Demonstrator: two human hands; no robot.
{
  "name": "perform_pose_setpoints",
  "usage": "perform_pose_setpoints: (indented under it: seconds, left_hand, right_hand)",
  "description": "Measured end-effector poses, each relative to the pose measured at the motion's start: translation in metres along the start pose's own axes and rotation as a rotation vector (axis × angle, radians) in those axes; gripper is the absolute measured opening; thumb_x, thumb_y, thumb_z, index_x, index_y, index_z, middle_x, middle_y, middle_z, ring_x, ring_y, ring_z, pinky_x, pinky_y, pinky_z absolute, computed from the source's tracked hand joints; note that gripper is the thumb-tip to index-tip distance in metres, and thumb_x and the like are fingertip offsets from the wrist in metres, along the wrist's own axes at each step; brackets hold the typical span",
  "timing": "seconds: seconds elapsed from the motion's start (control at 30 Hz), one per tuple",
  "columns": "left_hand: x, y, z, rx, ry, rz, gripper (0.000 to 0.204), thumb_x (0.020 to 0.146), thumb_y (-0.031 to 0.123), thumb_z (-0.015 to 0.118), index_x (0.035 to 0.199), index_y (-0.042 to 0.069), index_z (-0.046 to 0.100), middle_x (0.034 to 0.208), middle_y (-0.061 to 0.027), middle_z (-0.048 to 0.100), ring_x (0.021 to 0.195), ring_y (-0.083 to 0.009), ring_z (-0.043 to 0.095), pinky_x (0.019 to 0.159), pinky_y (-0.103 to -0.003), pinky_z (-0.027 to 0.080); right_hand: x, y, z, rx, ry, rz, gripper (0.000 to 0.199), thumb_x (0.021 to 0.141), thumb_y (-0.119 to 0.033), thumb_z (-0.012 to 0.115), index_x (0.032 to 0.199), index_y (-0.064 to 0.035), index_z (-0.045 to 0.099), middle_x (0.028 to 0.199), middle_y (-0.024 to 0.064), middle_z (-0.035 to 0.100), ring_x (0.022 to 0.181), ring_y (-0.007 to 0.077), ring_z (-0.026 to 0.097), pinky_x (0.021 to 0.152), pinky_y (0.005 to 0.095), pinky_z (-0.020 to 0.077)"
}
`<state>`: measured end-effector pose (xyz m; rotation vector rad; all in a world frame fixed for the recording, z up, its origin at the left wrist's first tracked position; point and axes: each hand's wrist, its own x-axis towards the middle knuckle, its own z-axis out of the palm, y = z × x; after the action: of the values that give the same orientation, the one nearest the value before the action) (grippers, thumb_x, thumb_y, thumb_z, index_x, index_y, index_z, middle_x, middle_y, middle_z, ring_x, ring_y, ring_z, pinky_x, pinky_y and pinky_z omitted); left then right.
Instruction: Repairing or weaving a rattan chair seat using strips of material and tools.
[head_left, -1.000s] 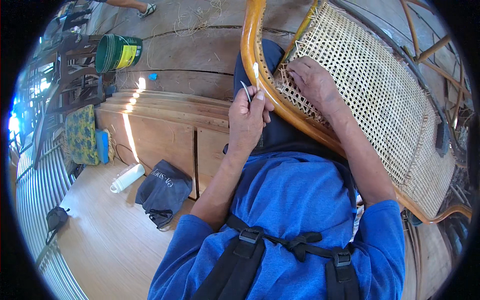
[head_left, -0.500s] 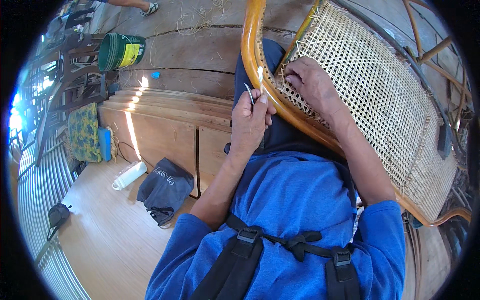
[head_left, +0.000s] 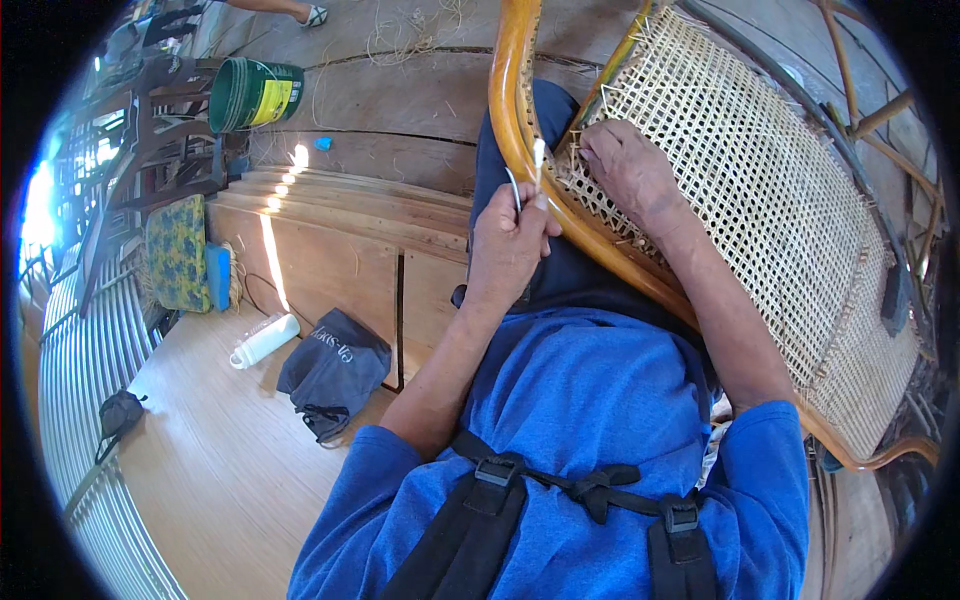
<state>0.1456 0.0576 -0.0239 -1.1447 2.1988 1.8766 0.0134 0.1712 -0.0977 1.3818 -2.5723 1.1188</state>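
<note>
My left hand (head_left: 508,240) is closed around a thin white-tipped stick (head_left: 539,158) and a slender, shiny pointed tool (head_left: 516,188). Both stick up past the fingers, beside the curved, varnished wooden frame (head_left: 512,120) of a chair. Woven cane webbing (head_left: 725,130) spans the frame, with loose strand ends along its near edge. There my right hand (head_left: 628,170) bends over the webbing, its fingers curled together at the border next to the row of holes in the frame. Whatever its fingertips pinch is hidden. The chair frame rests across my leg.
To the left, a white bottle (head_left: 265,341) and a dark drawstring bag (head_left: 336,368) lie on a wooden board (head_left: 210,450). Behind them are stacked planks (head_left: 330,215), a patterned cushion (head_left: 178,255) and a green bucket (head_left: 256,95). Another person's foot (head_left: 315,15) shows at the top.
The view has shifted slightly. My left hand has turned a little and still grips the stick and pointed tool. My right hand's fingers have moved slightly at the same webbing edge.
</note>
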Motion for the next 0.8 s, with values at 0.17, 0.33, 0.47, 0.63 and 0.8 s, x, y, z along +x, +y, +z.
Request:
perform_pose_setpoints:
  seconds: [0.17, 0.33, 0.47, 0.63, 0.8]
  left_hand:
    - [-0.004, 0.004, 0.009, 0.104, -0.034, -0.037, 0.019, 0.093, 0.017, 0.048, 0.097, -0.001, 0.054, 0.067, -0.0037, 0.058, 0.049, -0.0058, 0.047, 0.046, -0.019, 0.039]
    - [-0.003, 0.005, 0.013, 0.125, -0.066, -0.060, 0.019, 0.093, 0.015, 0.049, 0.100, -0.002, 0.054, 0.067, -0.0045, 0.059, 0.049, -0.0058, 0.047, 0.047, -0.019, 0.039]
    - [0.000, 0.007, 0.017, 0.142, -0.051, -0.084, 0.020, 0.094, 0.016, 0.048, 0.099, -0.002, 0.055, 0.068, -0.0039, 0.059, 0.049, -0.0055, 0.046, 0.047, -0.018, 0.039]
    - [0.004, 0.008, 0.018, 0.138, -0.080, -0.100, 0.023, 0.095, 0.017, 0.046, 0.101, -0.003, 0.055, 0.069, -0.0038, 0.059, 0.049, -0.0052, 0.046, 0.047, -0.018, 0.039]
    - [0.003, 0.013, 0.017, 0.086, -0.102, -0.107, 0.025, 0.096, 0.018, 0.043, 0.102, -0.003, 0.055, 0.070, -0.0049, 0.059, 0.050, -0.0059, 0.048, 0.046, -0.018, 0.039]
  right_hand:
    - [-0.001, 0.006, 0.009, 0.091, 0.154, -0.027, 0.013, 0.080, -0.012, 0.061, 0.092, -0.0072, 0.060, 0.083, 0.0085, 0.059, 0.076, 0.0262, 0.061, 0.064, 0.0345, 0.0536]
    - [-0.003, 0.013, 0.007, 0.189, 0.172, -0.068, 0.014, 0.079, -0.010, 0.062, 0.092, -0.0077, 0.061, 0.085, 0.0082, 0.062, 0.076, 0.0259, 0.062, 0.064, 0.0349, 0.0535]
    - [-0.003, 0.009, 0.003, 0.241, 0.155, -0.037, 0.013, 0.079, -0.007, 0.064, 0.091, -0.0075, 0.060, 0.089, 0.0067, 0.063, 0.080, 0.0242, 0.062, 0.069, 0.0331, 0.0523]
    - [-0.004, 0.013, 0.004, 0.296, 0.146, -0.038, 0.015, 0.078, -0.006, 0.064, 0.092, -0.0087, 0.062, 0.089, 0.0062, 0.063, 0.080, 0.0242, 0.061, 0.069, 0.0331, 0.0526]
    - [-0.002, 0.011, 0.001, 0.268, 0.185, -0.102, 0.014, 0.077, -0.005, 0.064, 0.090, -0.0079, 0.063, 0.088, 0.0059, 0.063, 0.080, 0.0244, 0.061, 0.069, 0.0328, 0.0529]
